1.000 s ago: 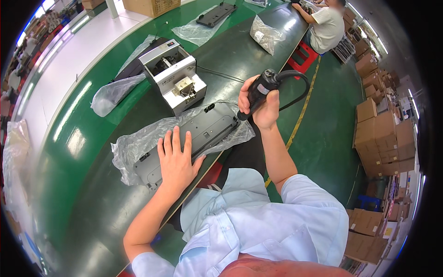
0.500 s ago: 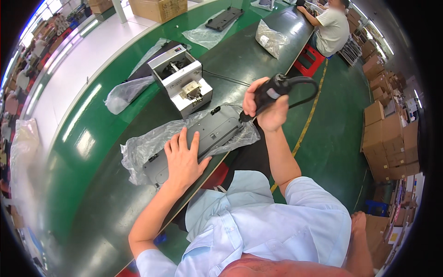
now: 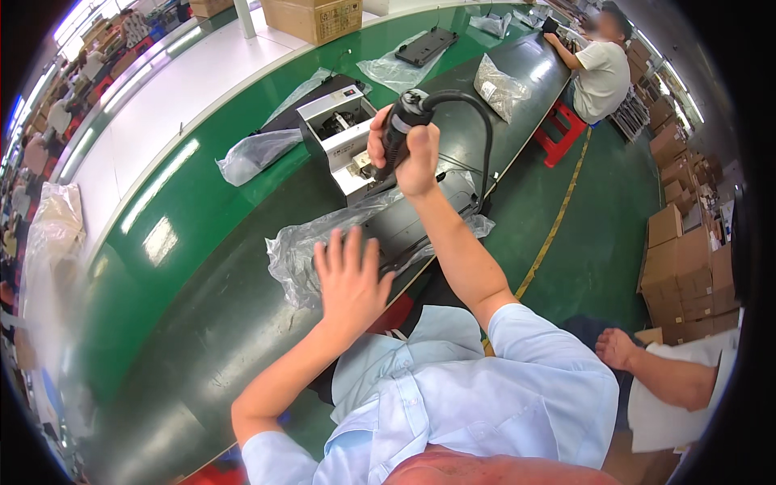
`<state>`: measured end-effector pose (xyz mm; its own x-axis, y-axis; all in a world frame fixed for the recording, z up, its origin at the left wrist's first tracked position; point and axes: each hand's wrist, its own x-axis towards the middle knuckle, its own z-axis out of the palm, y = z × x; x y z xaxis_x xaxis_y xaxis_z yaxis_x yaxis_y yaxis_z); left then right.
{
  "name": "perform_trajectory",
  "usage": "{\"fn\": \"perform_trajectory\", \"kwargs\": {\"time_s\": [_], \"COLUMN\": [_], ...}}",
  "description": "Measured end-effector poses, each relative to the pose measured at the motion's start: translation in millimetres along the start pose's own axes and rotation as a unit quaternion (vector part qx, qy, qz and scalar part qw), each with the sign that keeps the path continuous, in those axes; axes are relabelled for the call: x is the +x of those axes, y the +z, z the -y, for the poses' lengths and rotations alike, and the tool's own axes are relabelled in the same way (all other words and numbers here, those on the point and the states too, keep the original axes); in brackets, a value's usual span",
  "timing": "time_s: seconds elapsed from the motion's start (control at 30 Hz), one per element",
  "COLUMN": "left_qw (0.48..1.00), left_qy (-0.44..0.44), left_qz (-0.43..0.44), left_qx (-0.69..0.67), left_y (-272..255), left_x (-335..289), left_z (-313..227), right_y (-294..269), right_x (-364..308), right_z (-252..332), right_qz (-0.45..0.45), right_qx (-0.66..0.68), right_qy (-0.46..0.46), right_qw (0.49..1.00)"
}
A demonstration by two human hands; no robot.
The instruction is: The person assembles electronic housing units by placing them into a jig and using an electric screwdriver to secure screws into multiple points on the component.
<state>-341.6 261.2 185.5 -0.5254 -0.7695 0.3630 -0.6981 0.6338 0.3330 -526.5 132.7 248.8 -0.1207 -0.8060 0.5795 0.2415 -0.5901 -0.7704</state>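
My right hand [image 3: 419, 166] grips a black electric screwdriver [image 3: 398, 128], its cord looping from the top. The lower end is over the front of a grey-and-white screw feeder [image 3: 326, 133]; whether the tip touches it I cannot tell. A dark grey plastic panel [image 3: 394, 232] lies before the feeder on a crinkled clear plastic bag [image 3: 293, 257], partly hidden by my right wrist. Fingers spread and slightly blurred, my left hand [image 3: 352, 283] is over the panel's left end. Whether it touches the panel is unclear.
Behind the feeder are a bagged dark part [image 3: 259, 153] and another dark panel [image 3: 427, 46] on plastic. A bag of small parts [image 3: 499, 90] lies further along the bench [image 3: 218, 323]. A seated person [image 3: 602, 77] works at the far end; another person's hand [image 3: 618, 349] shows at right.
My right hand has carried the screwdriver from the panel's right end up and left to the feeder. My left hand has shifted along the panel's left end. The person at right shows more.
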Motion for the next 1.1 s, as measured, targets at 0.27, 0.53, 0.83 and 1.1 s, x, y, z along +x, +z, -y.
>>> {"fn": "perform_trajectory", "kwargs": {"time_s": [0.27, 0.53, 0.83, 1.1], "left_qw": [0.998, 0.999, 0.998, 0.995], "left_qy": [-0.052, -0.048, -0.048, -0.062], "left_qz": [0.023, 0.015, 0.015, 0.006], "left_qx": [-0.013, -0.02, -0.024, -0.081], "left_y": [-10, -9, -5, -4], "left_x": [-38, -40, -40, -42], "left_z": [37, 41, 43, 42], "right_y": [24, 20, 13, 2], "right_x": [-39, -47, -33, 3], "right_z": [2, -21, -4, -6], "right_qz": [0.039, 0.047, 0.027, -0.006], "right_qx": [0.034, 0.043, 0.019, -0.004], "right_qy": [0.067, 0.121, 0.022, -0.016], "right_qw": [0.996, 0.991, 0.999, 1.0]}}
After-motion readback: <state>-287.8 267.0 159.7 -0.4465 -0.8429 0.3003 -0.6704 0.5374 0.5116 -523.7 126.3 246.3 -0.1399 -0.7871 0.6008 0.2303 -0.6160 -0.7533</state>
